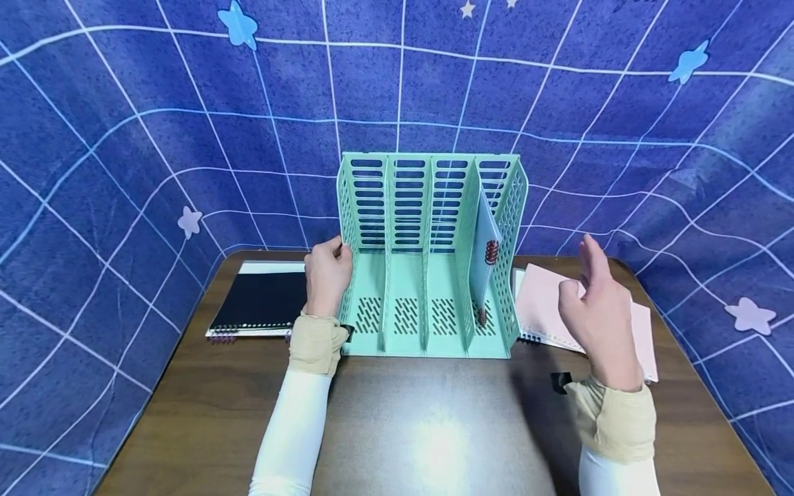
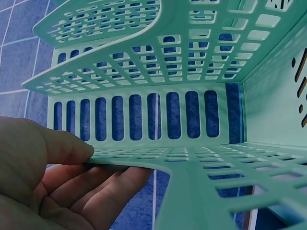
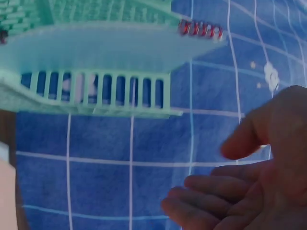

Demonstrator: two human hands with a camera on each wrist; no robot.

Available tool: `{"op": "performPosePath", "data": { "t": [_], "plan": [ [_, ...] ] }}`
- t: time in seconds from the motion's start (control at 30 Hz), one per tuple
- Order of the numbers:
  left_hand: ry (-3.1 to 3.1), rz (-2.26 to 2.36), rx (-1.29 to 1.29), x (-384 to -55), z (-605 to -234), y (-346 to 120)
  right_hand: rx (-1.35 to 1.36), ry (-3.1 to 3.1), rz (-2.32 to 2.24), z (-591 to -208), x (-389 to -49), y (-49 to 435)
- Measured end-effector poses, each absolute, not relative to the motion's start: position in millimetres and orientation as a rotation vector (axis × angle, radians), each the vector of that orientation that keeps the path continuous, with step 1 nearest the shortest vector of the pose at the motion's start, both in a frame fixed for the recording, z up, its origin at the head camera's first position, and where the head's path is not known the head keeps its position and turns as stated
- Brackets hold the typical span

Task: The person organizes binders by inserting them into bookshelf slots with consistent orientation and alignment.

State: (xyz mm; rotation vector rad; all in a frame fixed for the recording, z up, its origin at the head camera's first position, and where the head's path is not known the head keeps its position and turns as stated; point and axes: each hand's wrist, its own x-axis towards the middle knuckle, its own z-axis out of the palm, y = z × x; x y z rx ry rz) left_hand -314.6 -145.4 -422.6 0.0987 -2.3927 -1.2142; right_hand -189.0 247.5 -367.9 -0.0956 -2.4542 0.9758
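A mint-green desk file organizer [image 1: 406,272] with upright perforated dividers stands on the table. My left hand [image 1: 327,275] pinches the edge of its left side wall, thumb on the inner face and fingers outside, as the left wrist view shows. In the rightmost slot a light blue spiral notebook [image 1: 482,248] stands on edge, leaning a little, its red coil facing front. My right hand [image 1: 598,320] hovers to the right of the organizer with thumb and fingers apart and nothing between them. Below it lies a pink spiral notebook [image 1: 542,306], partly hidden by the hand.
Left of the organizer, a black spiral notebook [image 1: 263,300] lies on lighter ones. Other notebooks show under the pink one. A blue patterned curtain [image 1: 397,76] hangs close behind the wooden table [image 1: 397,413], whose front half lies before the organizer.
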Motion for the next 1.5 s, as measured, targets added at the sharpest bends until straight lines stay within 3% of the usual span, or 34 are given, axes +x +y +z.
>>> {"op": "performPosePath", "data": {
  "t": [0.47, 0.77, 1.5],
  "plan": [
    [-2.383, -1.213, 0.077, -316.2, -423.6, -146.0, -0.031, -3.203, 0.685, -420.6, -228.7, 292.7],
    [-2.396, -1.226, 0.088, -316.0, -421.0, -145.1, -0.122, -3.428, 0.621, -454.2, -232.9, 314.1],
    [-2.395, -1.203, 0.072, -316.0, -423.1, -143.6, -0.114, -3.470, 0.515, -461.7, -233.1, 317.4]
  ]
}}
